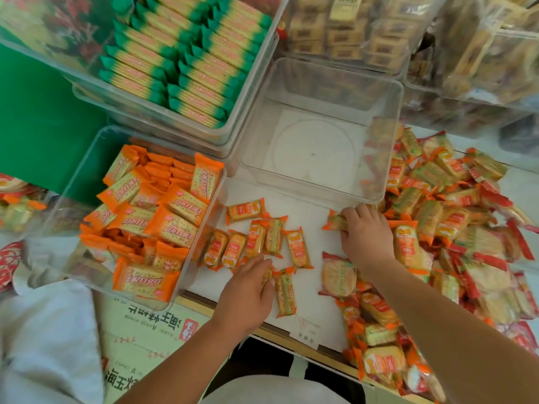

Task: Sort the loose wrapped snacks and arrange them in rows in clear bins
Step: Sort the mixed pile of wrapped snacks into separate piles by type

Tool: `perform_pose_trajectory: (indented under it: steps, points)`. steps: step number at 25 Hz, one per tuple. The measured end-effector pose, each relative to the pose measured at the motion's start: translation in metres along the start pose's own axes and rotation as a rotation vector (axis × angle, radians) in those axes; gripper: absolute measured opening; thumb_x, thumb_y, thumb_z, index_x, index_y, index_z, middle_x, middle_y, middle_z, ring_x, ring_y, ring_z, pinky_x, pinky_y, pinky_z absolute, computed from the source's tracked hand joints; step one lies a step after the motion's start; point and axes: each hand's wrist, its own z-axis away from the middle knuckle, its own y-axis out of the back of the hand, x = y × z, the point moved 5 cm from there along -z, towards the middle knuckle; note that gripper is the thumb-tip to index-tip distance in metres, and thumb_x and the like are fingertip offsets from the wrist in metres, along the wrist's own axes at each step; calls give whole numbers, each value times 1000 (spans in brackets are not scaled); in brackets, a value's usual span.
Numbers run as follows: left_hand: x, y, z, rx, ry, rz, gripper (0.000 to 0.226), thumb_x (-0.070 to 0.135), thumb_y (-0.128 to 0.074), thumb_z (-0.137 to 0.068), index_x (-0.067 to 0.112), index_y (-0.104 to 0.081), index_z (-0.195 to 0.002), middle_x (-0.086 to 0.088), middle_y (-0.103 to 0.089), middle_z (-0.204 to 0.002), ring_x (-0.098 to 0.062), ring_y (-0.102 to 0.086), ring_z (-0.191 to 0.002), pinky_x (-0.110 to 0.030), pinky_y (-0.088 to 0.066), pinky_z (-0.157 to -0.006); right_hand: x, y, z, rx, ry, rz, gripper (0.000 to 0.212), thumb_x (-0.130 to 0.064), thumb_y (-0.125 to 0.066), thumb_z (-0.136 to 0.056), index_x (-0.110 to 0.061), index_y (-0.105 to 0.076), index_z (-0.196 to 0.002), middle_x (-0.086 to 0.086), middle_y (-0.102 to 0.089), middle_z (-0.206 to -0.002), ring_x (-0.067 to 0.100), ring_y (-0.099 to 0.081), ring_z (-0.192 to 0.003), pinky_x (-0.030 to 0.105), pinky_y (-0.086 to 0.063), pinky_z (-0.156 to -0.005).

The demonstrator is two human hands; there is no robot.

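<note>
White counter (pixel 306 225), small packets (pixel 253 243) on it: orange ends, golden middle, red label. In the right-side pile (pixel 455 217), orange and red ends are mixed, some with green stripes. One round-cracker packet (pixel 338 274) has red ends. The left bin's cracker packets (pixel 151 217): orange ends, pale yellow dotted face, red lettering. The upper packets (pixel 186 59): green ends, yellow centre, red print. The middle empty bin (pixel 309 189) is colourless. The near cardboard box (pixel 140 330) is beige with dark and red print.

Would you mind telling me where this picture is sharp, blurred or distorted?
Head view: even, soft light with faint shadows; the green packs at the top are blurred, the loose orange packs by the left hand sharper; the wide lens bows the walls of the empty clear bin.
</note>
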Motion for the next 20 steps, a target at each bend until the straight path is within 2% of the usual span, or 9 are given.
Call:
perform_pose_trajectory:
  steps: [4, 6, 8, 10, 12, 14, 16, 18, 20]
  points:
    - [2, -3, 7, 3, 14, 83, 47, 34, -53, -100, 22, -55, -145, 6, -46, -155, -11, -40, -144, -26, -37, -114, -50, 21, 17, 129, 160, -200, 35, -27, -77, -84, -15, -63, -113, 4, -60, -102, 31, -60, -89, 42, -50, -71]
    - [1, -2, 9, 4, 15, 107, 47, 36, -51, -97, 24, -57, -142, 9, -50, -150, -10, -46, -139, -28, -42, -111, -75, 14, 17, -39, -11, -483, 41, -39, -74, -89, -21, -60, -124, -2, -60, -110, 22, -61, -94, 39, -53, -74]
    - [1, 2, 9, 20, 17, 116, 42, 29, -56, -98, 25, -57, -140, 14, -53, -143, -5, -50, -130, -22, -42, -104, -95, -1, 18, -255, -231, -804, 50, -48, -73, -90, -25, -57, -132, -6, -60, -117, 14, -61, -101, 38, -56, -84]
    - [-1, 9, 10, 47, 26, 121, 40, 24, -60, -99, 27, -58, -139, 19, -54, -134, -2, -53, -121, -20, -43, -96, -105, -4, 25, -307, -280, -1005, 49, -47, -73, -91, -24, -60, -132, -6, -64, -119, 11, -62, -109, 37, -55, -94]
    - [1, 7, 10, 50, 39, 137, 37, 23, -62, -98, 27, -62, -135, 18, -59, -127, -3, -58, -115, -23, -48, -94, -89, 11, 44, -259, -296, -1037, 38, -42, -71, -94, -23, -66, -126, -10, -68, -116, 9, -64, -111, 36, -55, -96]
    - [11, -6, 7, 13, 58, 158, 33, 23, -62, -98, 23, -66, -130, 12, -65, -119, -10, -63, -112, -26, -50, -92, -55, 27, 75, -219, -335, -1010, 28, -39, -70, -94, -26, -68, -120, -16, -70, -109, 2, -65, -105, 36, -58, -88]
    - [34, -32, 1, -77, 40, 164, 36, 25, -61, -99, 21, -63, -135, 5, -65, -127, -15, -62, -120, -26, -48, -97, -14, 40, 119, -157, -404, -949, 21, -35, -71, -94, -30, -69, -114, -18, -70, -101, -3, -65, -95, 29, -59, -82]
    - [63, -60, -9, -163, -50, 103, 50, 27, -59, -100, 25, -49, -149, 1, -47, -154, -17, -43, -142, -28, -36, -113, 18, 47, 163, -87, -502, -892, 18, -32, -73, -92, -33, -68, -110, -18, -69, -93, -3, -65, -86, 31, -59, -76]
    - [87, -85, -27, -237, -162, -24, 68, 25, -60, -98, 28, -30, -159, 0, -21, -168, -20, -21, -154, -33, -23, -123, 39, 45, 204, -27, -576, -786, 20, -29, -76, -90, -34, -65, -106, -16, -65, -90, 2, -63, -82, 37, -58, -72]
